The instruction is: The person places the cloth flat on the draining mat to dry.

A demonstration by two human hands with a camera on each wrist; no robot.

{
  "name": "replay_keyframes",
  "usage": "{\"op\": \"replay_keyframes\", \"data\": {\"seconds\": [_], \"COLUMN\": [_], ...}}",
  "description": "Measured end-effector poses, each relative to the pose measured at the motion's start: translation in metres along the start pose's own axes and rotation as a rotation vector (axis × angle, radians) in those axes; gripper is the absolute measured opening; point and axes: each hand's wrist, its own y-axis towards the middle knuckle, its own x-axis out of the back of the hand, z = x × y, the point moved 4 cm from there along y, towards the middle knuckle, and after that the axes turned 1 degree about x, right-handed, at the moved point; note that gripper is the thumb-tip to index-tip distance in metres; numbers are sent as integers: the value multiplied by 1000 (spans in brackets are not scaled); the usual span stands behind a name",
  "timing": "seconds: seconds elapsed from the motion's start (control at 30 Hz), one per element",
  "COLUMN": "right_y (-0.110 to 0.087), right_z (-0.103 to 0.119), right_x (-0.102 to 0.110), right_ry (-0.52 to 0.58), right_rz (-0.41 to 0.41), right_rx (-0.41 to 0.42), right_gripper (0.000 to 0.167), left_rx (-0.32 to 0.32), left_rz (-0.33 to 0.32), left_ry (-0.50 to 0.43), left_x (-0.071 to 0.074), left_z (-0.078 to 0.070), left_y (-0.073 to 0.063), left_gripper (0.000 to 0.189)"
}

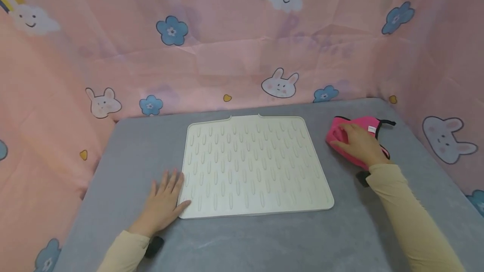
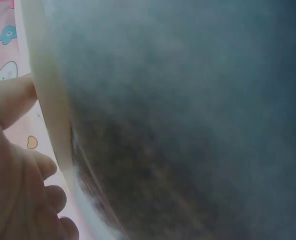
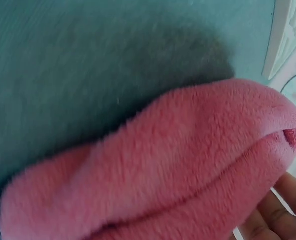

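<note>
A white mat (image 1: 247, 167) with rows of raised oval ridges lies flat in the middle of the table. My left hand (image 1: 160, 209) rests at its lower left edge, fingers spread and fairly straight, thumb over the corner. In the left wrist view, the thumb meets the pale mat edge (image 2: 50, 95). To the mat's right, my right hand (image 1: 361, 144) grips a pink fleecy cloth (image 1: 364, 121) with black edging, a white label and a black strap. The right wrist view shows the cloth (image 3: 178, 160) bunched and folded, with several fingers (image 3: 275, 212) behind it.
The table wears a grey cover (image 1: 151, 137). A pink curtain (image 1: 219, 45) printed with rabbits, flowers and clouds hangs behind it and along both sides. A dark band (image 1: 154, 247) shows at my left wrist and another (image 1: 362, 178) at my right.
</note>
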Motion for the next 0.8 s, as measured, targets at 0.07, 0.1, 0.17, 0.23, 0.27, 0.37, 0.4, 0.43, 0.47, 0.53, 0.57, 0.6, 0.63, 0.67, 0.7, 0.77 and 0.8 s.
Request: {"op": "replay_keyframes", "data": {"seconds": [0.07, 0.1, 0.17, 0.23, 0.27, 0.37, 0.4, 0.43, 0.47, 0.53, 0.57, 0.6, 0.63, 0.67, 0.7, 0.77, 0.8], "right_y": [1, 1, 1, 1, 0, 0, 0, 0, 0, 1, 1, 2, 2, 3, 3, 1, 0], "right_z": [-2, -3, -6, -10, -11, -14, -15, -15, -15, -16, -15, -15, -15, -15, -15, -16, -17], "right_x": [-3, -5, -8, -11, -13, -16, -17, -18, -19, -21, -22, -22, -22, -22, -22, -21, -20], "right_ry": [77, 119, 195, 236, 247, 250, 251, 249, 251, 250, 248, 247, 249, 249, 249, 253, 257], "right_rz": [-10, -17, -40, -71, -86, -123, -130, -133, -135, -138, -137, -140, -145, -152, -155, -169, -176], "right_rx": [-25, -37, -53, -56, -53, -33, -32, -35, -40, -49, -54, -56, -55, -55, -59, -66, -73], "right_gripper": [72, 72, 72, 71, 70, 65, 64, 62, 61, 57, 55, 53, 50, 48, 47, 43, 40], "left_rx": [-9, -15, -27, -34, -36, -36, -36, -36, -37, -34, -29, -22, -14, -7, 1, 15, 21], "left_rz": [20, 29, 39, 41, 40, 37, 37, 35, 34, 34, 33, 32, 31, 30, 30, 26, 23], "left_ry": [-25, -37, -58, -79, -84, -91, -92, -93, -97, -112, -127, -143, -160, -178, -196, -223, -229], "left_x": [-2, -2, -2, -2, -2, -3, -4, -4, -5, -6, -7, -8, -9, -10, -11, -13, -14], "left_z": [-1, -2, -3, -4, -4, -3, -2, -2, -2, -1, -1, -1, 0, 0, 0, 1, 1], "left_y": [0, 0, 0, -1, -1, -1, -1, -1, -1, -1, -1, -2, -2, -2, -3, -3, -3], "left_gripper": [73, 72, 71, 71, 71, 71, 72, 72, 72, 72, 72, 72, 72, 72, 71, 71, 72]}}
